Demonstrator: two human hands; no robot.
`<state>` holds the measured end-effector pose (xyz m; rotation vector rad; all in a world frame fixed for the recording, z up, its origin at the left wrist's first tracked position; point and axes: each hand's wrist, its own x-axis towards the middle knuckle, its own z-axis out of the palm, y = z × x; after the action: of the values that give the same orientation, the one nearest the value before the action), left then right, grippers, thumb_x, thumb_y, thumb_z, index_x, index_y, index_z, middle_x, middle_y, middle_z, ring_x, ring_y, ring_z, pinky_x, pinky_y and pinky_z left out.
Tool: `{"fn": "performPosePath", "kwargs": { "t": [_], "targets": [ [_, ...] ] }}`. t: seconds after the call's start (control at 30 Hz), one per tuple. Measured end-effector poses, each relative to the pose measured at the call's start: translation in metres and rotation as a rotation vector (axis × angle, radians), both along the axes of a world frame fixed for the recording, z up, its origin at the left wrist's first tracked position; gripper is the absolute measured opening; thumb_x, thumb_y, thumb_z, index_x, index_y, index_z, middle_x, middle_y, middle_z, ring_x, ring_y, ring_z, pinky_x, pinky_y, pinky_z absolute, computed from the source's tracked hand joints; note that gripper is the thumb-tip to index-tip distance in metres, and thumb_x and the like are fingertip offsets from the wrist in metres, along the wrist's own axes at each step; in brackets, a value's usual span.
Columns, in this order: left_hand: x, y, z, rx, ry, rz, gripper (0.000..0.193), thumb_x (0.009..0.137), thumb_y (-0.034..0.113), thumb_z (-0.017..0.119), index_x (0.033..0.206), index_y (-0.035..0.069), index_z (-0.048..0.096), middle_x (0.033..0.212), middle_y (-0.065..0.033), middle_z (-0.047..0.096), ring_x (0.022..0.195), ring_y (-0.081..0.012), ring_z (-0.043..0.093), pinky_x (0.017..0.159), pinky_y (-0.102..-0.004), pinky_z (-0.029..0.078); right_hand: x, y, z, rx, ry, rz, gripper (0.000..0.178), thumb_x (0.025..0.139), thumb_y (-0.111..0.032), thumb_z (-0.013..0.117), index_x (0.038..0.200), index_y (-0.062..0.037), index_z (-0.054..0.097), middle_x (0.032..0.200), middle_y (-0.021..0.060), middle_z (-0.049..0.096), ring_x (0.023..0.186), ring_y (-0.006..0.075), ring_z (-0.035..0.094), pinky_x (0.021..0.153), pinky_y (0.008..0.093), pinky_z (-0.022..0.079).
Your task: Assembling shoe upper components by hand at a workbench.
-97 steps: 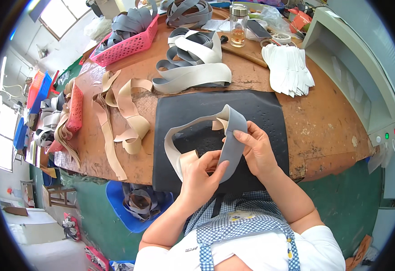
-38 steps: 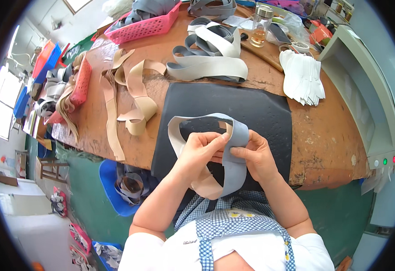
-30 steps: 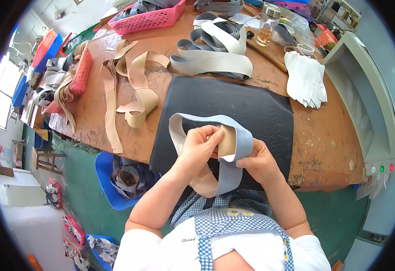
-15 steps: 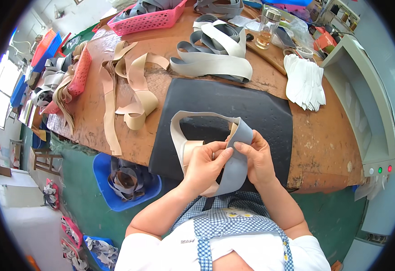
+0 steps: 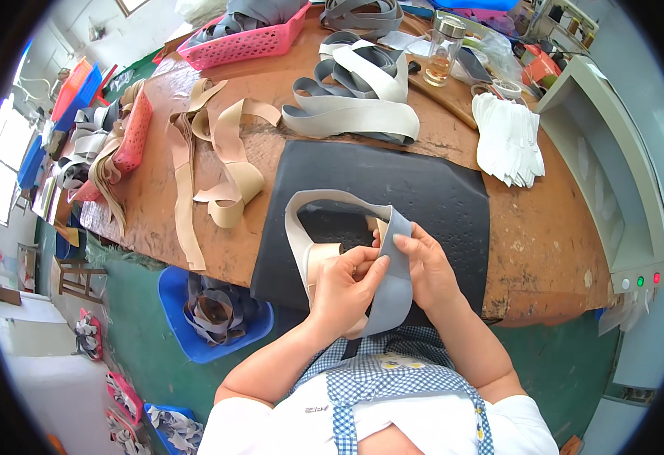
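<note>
A looped strip (image 5: 391, 307), grey-blue on one face and pale on the other, stands on edge over a black mat (image 5: 453, 220). My left hand (image 5: 345, 288) pinches its near right side from the left, thumb on the grey-blue face. Opposite, my right hand (image 5: 427, 269) grips the same stretch, its thumb also on that face. A beige strip (image 5: 323, 258) curls inside the loop beside my left hand, and a beige edge shows at the strip between my hands. The fingertips behind the strip are partly hidden.
Beige strips (image 5: 229, 189) lie left of the mat, a pile of grey-white strips (image 5: 355, 117) beyond it. White cut pieces (image 5: 508, 144), a wooden stick (image 5: 442, 102) and a glass jar (image 5: 440, 57) are at the right. A blue bin (image 5: 173, 303) stands below the table's left edge.
My right hand has shifted slightly down and left along the strip, its fingers resettling. The left hand keeps its pinch a little lower. The whole view has tilted slightly.
</note>
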<state>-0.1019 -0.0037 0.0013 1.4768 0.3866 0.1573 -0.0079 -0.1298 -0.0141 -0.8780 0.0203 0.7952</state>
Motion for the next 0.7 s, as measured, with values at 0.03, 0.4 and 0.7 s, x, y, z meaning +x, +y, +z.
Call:
{"fn": "performPosePath", "kwargs": {
  "t": [0.03,0.4,0.7],
  "targets": [
    [-0.0011,-0.0011,-0.0001,0.001,-0.008,-0.001,0.019,0.098,0.009,0.065,0.107,-0.007,0.068,0.080,-0.0023,0.070,0.071,-0.0024,0.060,0.062,-0.0170,0.047,0.0034,-0.0008,-0.0052,0.044,0.021,-0.005,0.022,0.088,-0.005,0.069,0.109,-0.0049,0.063,0.098,0.0088,0.071,0.090,0.0169,0.068,0.085,0.0323,0.056],
    [0.0013,-0.0005,0.0000,0.095,-0.020,0.080,0.018,0.095,0.007,0.068,0.105,-0.007,0.070,0.074,0.0003,0.069,0.064,-0.0006,0.057,0.055,-0.0165,0.043,0.0012,-0.0005,-0.0097,0.033,-0.061,-0.062,0.020,0.089,-0.006,0.068,0.108,-0.0050,0.063,0.096,0.0094,0.070,0.092,0.0197,0.070,0.085,0.0355,0.058],
    [0.0038,-0.0001,-0.0003,0.095,-0.029,0.098,0.014,0.095,0.007,0.069,0.101,-0.006,0.071,0.072,0.0013,0.068,0.063,0.0005,0.056,0.054,-0.0152,0.040,0.0000,-0.0009,-0.0130,0.060,-0.091,-0.069,0.014,0.090,-0.004,0.067,0.102,-0.0082,0.063,0.097,0.0071,0.071,0.090,0.0197,0.071,0.086,0.0361,0.058]
  ]
}}
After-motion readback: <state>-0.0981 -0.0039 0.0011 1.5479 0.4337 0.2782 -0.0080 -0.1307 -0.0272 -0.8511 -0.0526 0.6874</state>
